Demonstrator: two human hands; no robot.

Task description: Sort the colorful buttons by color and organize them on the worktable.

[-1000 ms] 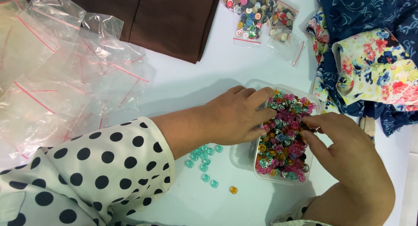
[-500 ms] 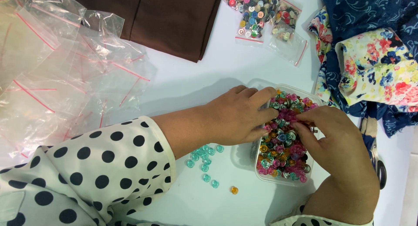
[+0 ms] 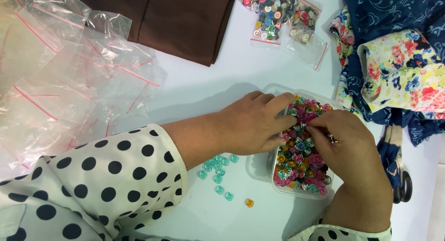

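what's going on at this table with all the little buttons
A person in a polka-dot sleeve has both hands in a clear plastic tub of mixed coloured buttons. The left hand and right hand meet over the pile, fingertips picking among them. Beside the tub lie a small group of teal buttons and one orange button on the white table.

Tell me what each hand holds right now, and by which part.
Both the left hand and right hand dig fingertips into the coloured buttons in the clear container; whether either pinches one cannot be told.

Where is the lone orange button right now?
Head view, low centre: the orange button lies on the white table, beside the teal buttons, left of the clear tub.
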